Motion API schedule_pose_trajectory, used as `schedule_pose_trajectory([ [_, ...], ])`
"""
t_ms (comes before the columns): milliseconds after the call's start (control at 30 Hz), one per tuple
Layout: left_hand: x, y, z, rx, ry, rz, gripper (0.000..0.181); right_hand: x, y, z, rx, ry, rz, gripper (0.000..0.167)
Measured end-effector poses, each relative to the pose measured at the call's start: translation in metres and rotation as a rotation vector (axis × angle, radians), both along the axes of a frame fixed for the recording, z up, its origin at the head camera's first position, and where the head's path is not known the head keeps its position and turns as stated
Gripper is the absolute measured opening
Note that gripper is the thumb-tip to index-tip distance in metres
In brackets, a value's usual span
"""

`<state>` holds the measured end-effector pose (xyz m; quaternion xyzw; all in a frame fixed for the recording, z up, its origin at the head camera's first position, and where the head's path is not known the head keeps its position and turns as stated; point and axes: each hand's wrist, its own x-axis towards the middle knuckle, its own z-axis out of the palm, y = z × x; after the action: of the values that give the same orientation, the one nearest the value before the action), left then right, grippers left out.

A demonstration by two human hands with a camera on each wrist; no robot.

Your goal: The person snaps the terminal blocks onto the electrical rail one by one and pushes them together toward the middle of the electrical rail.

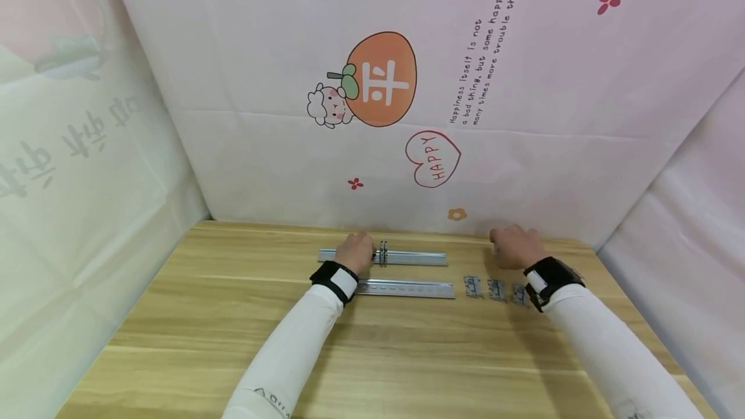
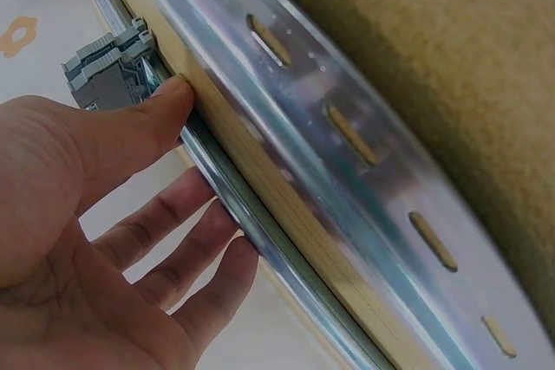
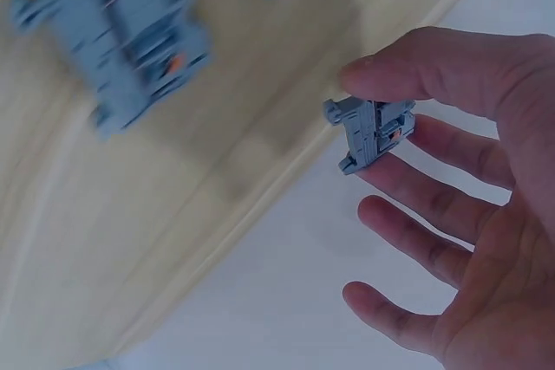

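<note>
Wooden table (image 1: 372,361): near rail (image 1: 407,288) lies crosswise, 3 loose blocks (image 1: 496,290) in a row off its right end. Beyond, roughly parallel: far rail (image 1: 419,258), long axis left-right, bearing 2 fitted blocks (image 2: 108,88). Left hand (image 1: 355,253) grips far rail just left of these. Right hand (image 1: 517,247) pinches 1 held block (image 3: 373,132), well right of far rail's right end. White backdrop (image 1: 262,167) behind.

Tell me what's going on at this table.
A person's left hand grips the far metal rail, right beside the small gray blocks seated on it. Their right hand pinches a loose gray piece between thumb and fingers. The nearer rail lies on the table, with three more pieces to its right.
</note>
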<state>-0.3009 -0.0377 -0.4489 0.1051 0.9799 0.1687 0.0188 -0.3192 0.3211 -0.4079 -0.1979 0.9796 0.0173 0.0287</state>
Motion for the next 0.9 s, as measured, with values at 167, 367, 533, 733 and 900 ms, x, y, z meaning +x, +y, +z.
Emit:
schedule_pose_trajectory([
  [167, 0.0, -0.001, -0.002, 0.008, -0.003, 0.001, 0.009, -0.001, -0.02, 0.003, -0.017, 0.03, 0.029, 0.04],
  [367, -0.001, -0.001, -0.002, -0.004, 0.004, 0.0, 0.019, -0.004, -0.049, 0.008, -0.066, 0.008, 0.021, 0.042],
  [533, -0.001, -0.001, -0.002, -0.008, 0.017, -0.001, 0.019, -0.006, -0.071, 0.009, -0.135, -0.024, 0.026, 0.048],
  [733, -0.002, -0.001, -0.003, -0.007, 0.008, -0.007, 0.028, -0.007, -0.095, 0.005, -0.237, -0.057, 0.065, 0.053],
  [900, -0.001, -0.001, -0.002, -0.023, 0.011, -0.015, 0.024, -0.006, -0.113, 0.0, -0.36, -0.063, 0.133, 0.05],
])
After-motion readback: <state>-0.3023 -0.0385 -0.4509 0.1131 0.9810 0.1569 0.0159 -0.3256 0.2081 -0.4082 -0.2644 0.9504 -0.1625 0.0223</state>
